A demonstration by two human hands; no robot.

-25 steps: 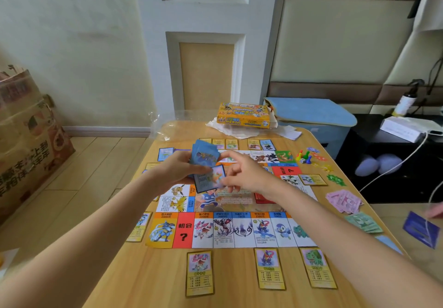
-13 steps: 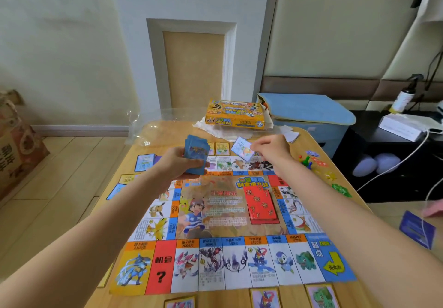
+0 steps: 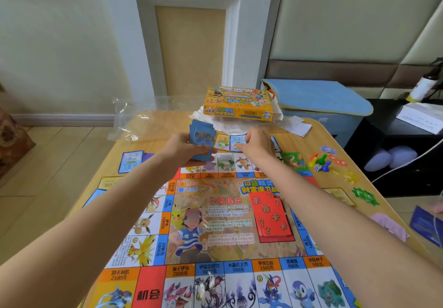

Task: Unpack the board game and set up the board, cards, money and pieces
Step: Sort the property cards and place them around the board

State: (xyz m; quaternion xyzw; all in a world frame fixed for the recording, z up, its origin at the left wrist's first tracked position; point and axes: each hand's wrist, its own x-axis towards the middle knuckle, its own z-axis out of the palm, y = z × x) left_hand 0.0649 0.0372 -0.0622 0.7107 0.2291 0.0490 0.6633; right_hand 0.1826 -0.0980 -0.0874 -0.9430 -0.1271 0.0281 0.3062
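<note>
You were mid card layout: left grip [image 3: 189,150] clamped on the blue deck [image 3: 201,139], right grip [image 3: 255,143] pinching a card [image 3: 237,142] onto the bench just beyond it; next, pull another card.

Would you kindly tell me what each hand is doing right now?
Left hand: grips the blue card deck.
Right hand: setting a blue-edged card on the table beyond the board; its grip cannot be told.

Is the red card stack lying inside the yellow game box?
No, the red card stack lies on the board, with the yellow game box at the table's far edge.
</note>
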